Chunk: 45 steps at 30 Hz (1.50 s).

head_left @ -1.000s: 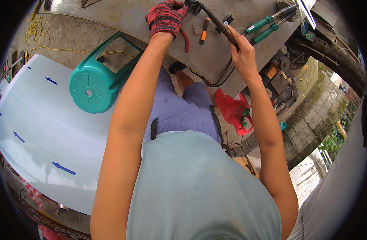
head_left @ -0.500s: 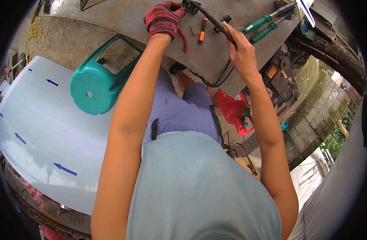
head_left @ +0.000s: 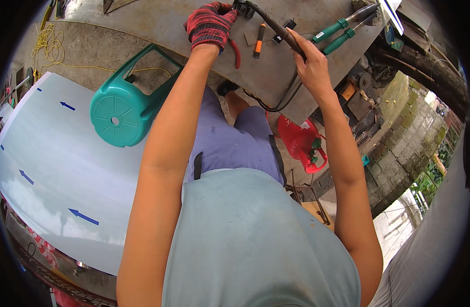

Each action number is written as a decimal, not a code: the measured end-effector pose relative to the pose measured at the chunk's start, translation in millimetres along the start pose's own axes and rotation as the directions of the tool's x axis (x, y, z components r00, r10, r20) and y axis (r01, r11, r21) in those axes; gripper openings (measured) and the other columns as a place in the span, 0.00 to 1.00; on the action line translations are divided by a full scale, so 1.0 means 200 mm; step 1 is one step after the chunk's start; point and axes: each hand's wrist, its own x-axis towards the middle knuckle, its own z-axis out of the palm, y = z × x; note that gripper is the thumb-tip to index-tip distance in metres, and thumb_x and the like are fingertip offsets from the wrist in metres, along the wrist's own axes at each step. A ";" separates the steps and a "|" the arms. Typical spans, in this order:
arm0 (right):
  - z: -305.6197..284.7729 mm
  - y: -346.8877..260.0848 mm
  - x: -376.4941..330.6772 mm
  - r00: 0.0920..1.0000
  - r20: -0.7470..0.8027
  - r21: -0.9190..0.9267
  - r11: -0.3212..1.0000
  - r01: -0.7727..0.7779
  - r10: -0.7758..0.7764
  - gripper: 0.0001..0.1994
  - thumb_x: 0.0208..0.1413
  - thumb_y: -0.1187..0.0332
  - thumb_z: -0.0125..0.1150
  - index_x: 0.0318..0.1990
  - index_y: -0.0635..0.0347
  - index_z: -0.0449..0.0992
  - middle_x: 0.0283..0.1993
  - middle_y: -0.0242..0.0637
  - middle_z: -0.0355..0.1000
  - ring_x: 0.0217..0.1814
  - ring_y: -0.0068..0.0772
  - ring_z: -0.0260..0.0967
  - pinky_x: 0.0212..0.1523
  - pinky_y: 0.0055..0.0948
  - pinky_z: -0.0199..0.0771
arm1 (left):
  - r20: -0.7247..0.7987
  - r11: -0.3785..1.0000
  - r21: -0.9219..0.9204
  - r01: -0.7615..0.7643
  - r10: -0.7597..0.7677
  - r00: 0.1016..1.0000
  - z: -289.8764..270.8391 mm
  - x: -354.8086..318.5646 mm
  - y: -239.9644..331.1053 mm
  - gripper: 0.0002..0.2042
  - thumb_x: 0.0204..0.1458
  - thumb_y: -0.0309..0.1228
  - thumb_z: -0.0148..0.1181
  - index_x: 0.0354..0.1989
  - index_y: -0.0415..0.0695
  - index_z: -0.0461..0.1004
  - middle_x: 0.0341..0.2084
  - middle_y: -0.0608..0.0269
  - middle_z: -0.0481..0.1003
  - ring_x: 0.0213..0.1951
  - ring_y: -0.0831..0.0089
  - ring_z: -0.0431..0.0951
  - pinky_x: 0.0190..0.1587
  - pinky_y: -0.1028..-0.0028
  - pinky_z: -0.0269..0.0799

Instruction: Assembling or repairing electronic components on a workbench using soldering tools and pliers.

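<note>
At the top of the head view, my left hand, in a red and black knit glove, is closed on a small black part over the metal work table. My bare right hand is closed round a long dark rod-like tool, whose far end reaches the black part. Whether the two touch, I cannot tell. A black cord loops down near the right hand. Beside the glove lies a red-handled plier, partly hidden. An orange and black screwdriver-like tool rests between my hands, near another small black part.
Two green-handled tools lie right of my right hand. A teal plastic stool lies tipped over at left beside a pale panel with blue arrows. A red container stands below the table. Yellow cord coils at far left.
My right hand has shifted very slightly down and to the right with the rod-like tool. The left hand has stayed in place.
</note>
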 end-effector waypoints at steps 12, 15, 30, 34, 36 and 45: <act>0.02 0.04 0.00 1.000 -0.002 0.045 0.999 0.020 -0.020 0.30 0.57 0.78 0.61 0.68 0.42 0.72 0.39 0.42 0.74 0.37 0.47 0.74 0.41 0.40 0.73 | 0.005 1.000 0.012 0.024 -0.024 1.000 -0.01 0.00 0.01 0.18 0.51 0.45 0.70 0.45 0.47 0.86 0.39 0.58 0.86 0.42 0.63 0.85 0.51 0.68 0.77; 0.02 0.04 0.00 0.999 -0.015 0.038 0.999 0.034 -0.033 0.30 0.57 0.79 0.61 0.68 0.42 0.71 0.40 0.43 0.74 0.38 0.47 0.74 0.41 0.41 0.73 | 0.024 1.000 0.004 0.025 -0.025 0.999 -0.02 0.00 0.02 0.18 0.51 0.45 0.70 0.45 0.47 0.86 0.39 0.58 0.86 0.41 0.64 0.85 0.51 0.68 0.77; 0.00 0.02 0.01 1.000 0.015 0.002 1.000 -0.010 0.010 0.33 0.56 0.79 0.61 0.69 0.40 0.69 0.40 0.43 0.72 0.39 0.53 0.74 0.41 0.46 0.73 | 0.545 0.993 0.054 0.101 -0.114 0.831 -0.27 0.34 0.17 0.25 0.60 0.50 0.63 0.51 0.38 0.83 0.43 0.52 0.84 0.46 0.62 0.83 0.52 0.63 0.76; 0.00 0.02 0.01 0.999 0.028 -0.010 1.000 -0.020 0.021 0.33 0.56 0.79 0.61 0.69 0.40 0.69 0.40 0.42 0.72 0.39 0.53 0.74 0.40 0.46 0.74 | 0.559 0.992 0.092 0.090 -0.126 0.819 -0.24 0.38 0.16 0.25 0.59 0.50 0.64 0.51 0.38 0.83 0.42 0.53 0.85 0.45 0.63 0.83 0.51 0.63 0.76; 0.00 0.02 0.00 1.000 0.023 -0.010 1.000 -0.016 0.017 0.33 0.55 0.79 0.62 0.69 0.39 0.69 0.41 0.42 0.72 0.40 0.53 0.74 0.41 0.46 0.74 | 0.553 0.997 0.064 0.043 -0.071 0.830 -0.23 0.39 0.12 0.25 0.59 0.50 0.64 0.51 0.38 0.83 0.41 0.53 0.85 0.44 0.63 0.83 0.50 0.63 0.76; 0.03 0.03 0.00 1.000 -0.014 -0.003 1.000 0.016 -0.016 0.31 0.57 0.82 0.60 0.68 0.44 0.72 0.43 0.41 0.75 0.41 0.46 0.76 0.43 0.40 0.76 | 0.562 0.991 0.121 0.058 -0.117 0.819 -0.27 0.37 0.18 0.26 0.57 0.51 0.65 0.50 0.40 0.84 0.39 0.54 0.85 0.41 0.64 0.83 0.48 0.63 0.77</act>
